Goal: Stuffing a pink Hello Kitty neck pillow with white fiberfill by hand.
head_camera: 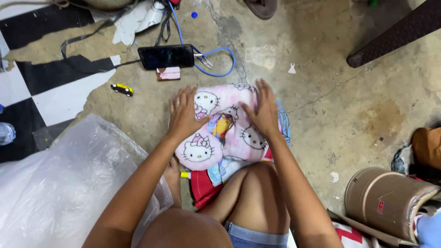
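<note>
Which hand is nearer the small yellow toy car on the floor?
Left. The left hand lies flat on the pink cloth, just right of the toy car; the right hand is farther right.

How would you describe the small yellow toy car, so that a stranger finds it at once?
Start at the black phone lying on the concrete floor above the hands. Look down and left, near the edge of the black and white tiles. The toy car lies there alone, the only small yellow and black thing.

My two hands (183, 115) (264, 110) on one pink cloth (229, 133); one phone (166, 56), one blue cable (220, 62), one toy car (121, 89), one plastic bag (69, 183), one roll (386, 202).
</note>
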